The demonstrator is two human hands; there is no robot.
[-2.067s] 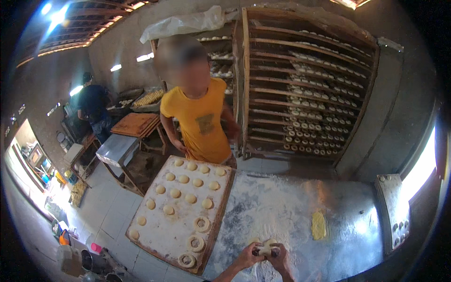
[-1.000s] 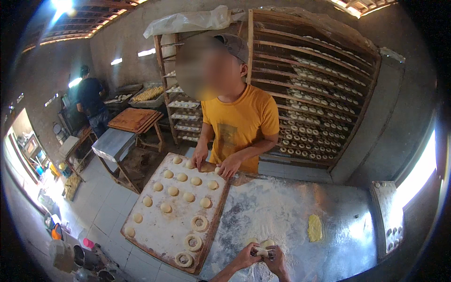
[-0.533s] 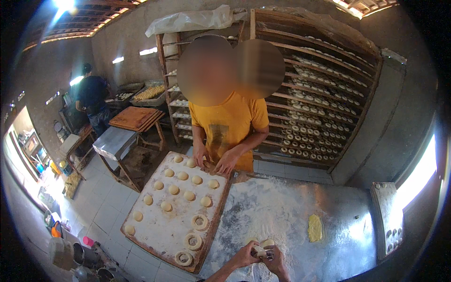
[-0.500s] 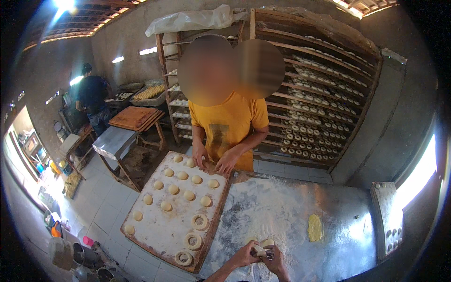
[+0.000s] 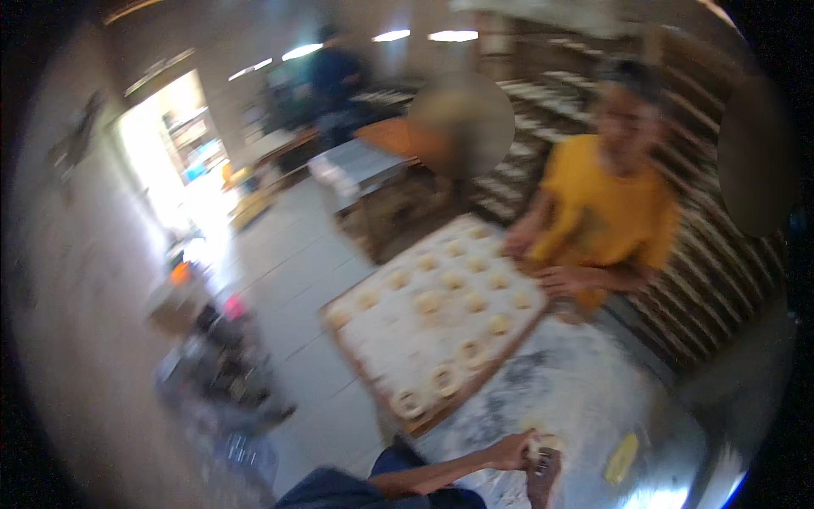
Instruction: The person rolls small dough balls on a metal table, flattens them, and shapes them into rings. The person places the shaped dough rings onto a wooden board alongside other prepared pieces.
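Note:
My left hand and my right hand are close together above the floured metal worktop, blurred by motion. Pale dough shows between their closed fingers; its exact shape is smeared. Just behind them lies more pale dough. To the left, a floured wooden board bears rows of round dough balls. Along its near right edge sit three dough rings. Right of my hands, a flat yellow piece rests on the worktop.
Across the worktop, a person in a yellow shirt has both hands at the board's far corner. Loaded racks stand behind. Another person in dark clothes is farther back, near a small table. Containers crowd the left floor.
My view has swung left, so the board, worktop and person in yellow sit farther right in the picture. My hands stay together at the dough. The picture is now blurred.

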